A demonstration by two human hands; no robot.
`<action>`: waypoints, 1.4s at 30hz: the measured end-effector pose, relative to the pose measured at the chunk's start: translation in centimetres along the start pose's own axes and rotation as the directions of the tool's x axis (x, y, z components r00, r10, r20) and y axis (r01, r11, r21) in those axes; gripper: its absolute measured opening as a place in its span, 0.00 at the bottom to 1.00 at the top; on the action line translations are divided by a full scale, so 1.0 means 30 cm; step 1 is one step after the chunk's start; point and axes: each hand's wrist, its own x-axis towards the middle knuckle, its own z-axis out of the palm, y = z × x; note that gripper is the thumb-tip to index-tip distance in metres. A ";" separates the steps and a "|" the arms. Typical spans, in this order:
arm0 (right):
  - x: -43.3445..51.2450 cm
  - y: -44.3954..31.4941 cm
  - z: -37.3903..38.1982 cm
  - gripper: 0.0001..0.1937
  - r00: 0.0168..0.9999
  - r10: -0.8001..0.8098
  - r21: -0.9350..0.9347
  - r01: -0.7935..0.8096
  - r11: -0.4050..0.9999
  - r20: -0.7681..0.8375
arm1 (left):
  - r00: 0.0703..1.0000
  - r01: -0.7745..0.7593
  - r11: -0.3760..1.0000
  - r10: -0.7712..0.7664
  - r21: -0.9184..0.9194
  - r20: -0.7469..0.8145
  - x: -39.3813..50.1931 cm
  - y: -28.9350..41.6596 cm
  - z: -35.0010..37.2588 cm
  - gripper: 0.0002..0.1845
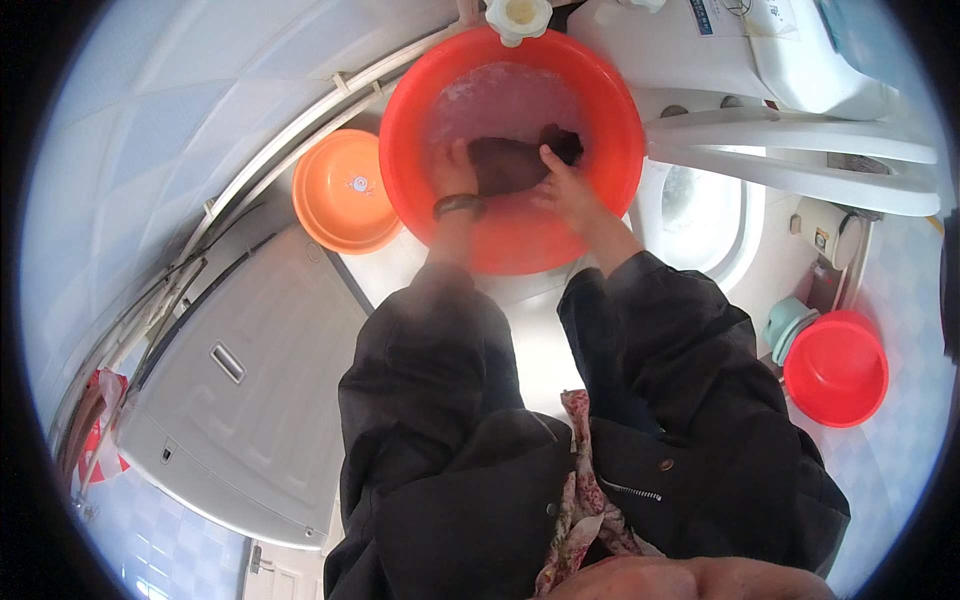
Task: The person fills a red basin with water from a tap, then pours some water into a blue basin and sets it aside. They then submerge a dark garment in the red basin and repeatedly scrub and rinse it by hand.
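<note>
A large red plastic basin (517,255) with soapy water stands in front of me. In the water lies a dark piece of cloth (506,166), its right end bunched up. My left hand (454,171), with a bracelet at the wrist, is in the basin at the cloth's left end; its fingers are blurred by the water. My right hand (562,187) is at the cloth's right end, thumb up against it, the fingers partly under water. Whether either hand grips the cloth is hard to tell.
An orange basin (337,196) sits left of the red one. A toilet (739,225) with raised lid and seat stands at the right, near a small red basin (834,367) on the wall side. A pale appliance (255,360) is at the left. A white plastic knob-like object (517,16) overhangs the basin's far rim.
</note>
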 end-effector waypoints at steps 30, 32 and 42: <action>0.122 0.029 -0.076 0.10 0.858 -0.173 0.443 -0.069 0.894 0.483 | 0.862 -0.503 0.840 0.504 0.204 0.049 -0.390 0.390 0.126 0.19; 0.111 0.046 -0.080 0.10 0.890 -0.129 0.457 -0.096 0.885 0.437 | 0.968 -0.236 0.959 0.218 0.155 0.126 -0.381 0.335 0.152 0.20; 0.022 -0.045 -0.097 0.27 0.988 -0.136 0.183 0.147 0.972 -0.068 | 0.954 -0.168 0.961 0.215 0.222 -0.210 -0.014 0.060 0.037 0.31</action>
